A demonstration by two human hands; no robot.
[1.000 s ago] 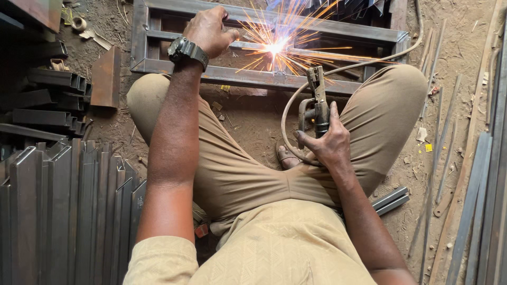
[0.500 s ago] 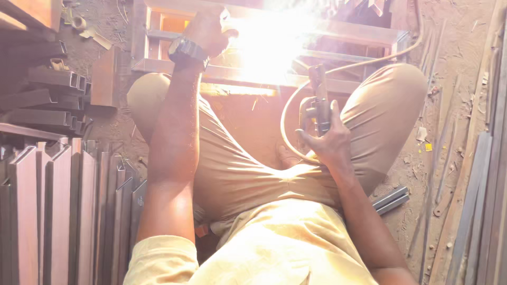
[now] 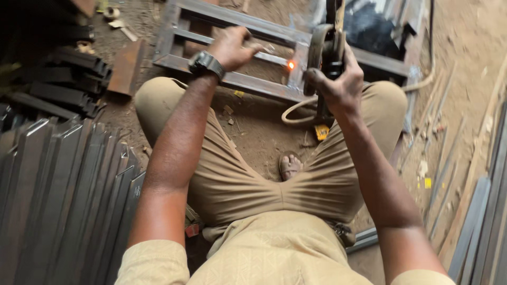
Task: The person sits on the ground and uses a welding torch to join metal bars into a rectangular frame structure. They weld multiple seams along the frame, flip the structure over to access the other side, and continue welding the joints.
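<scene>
Seen from above, a person sits on the dirt floor (image 3: 259, 126) with knees spread in tan trousers. The left hand (image 3: 232, 47), a dark wristwatch (image 3: 206, 64) on its wrist, rests on a bar of the steel frame (image 3: 248, 83) lying ahead. The right hand (image 3: 335, 84) grips the welding holder (image 3: 330, 42), raised upright above the frame, its hose (image 3: 296, 108) looping beneath. A small orange glow (image 3: 290, 65) shows on the frame between the two hands. Stacked metal strips (image 3: 58, 195) lie to the left, and a sandalled foot (image 3: 289, 164) shows between the legs.
</scene>
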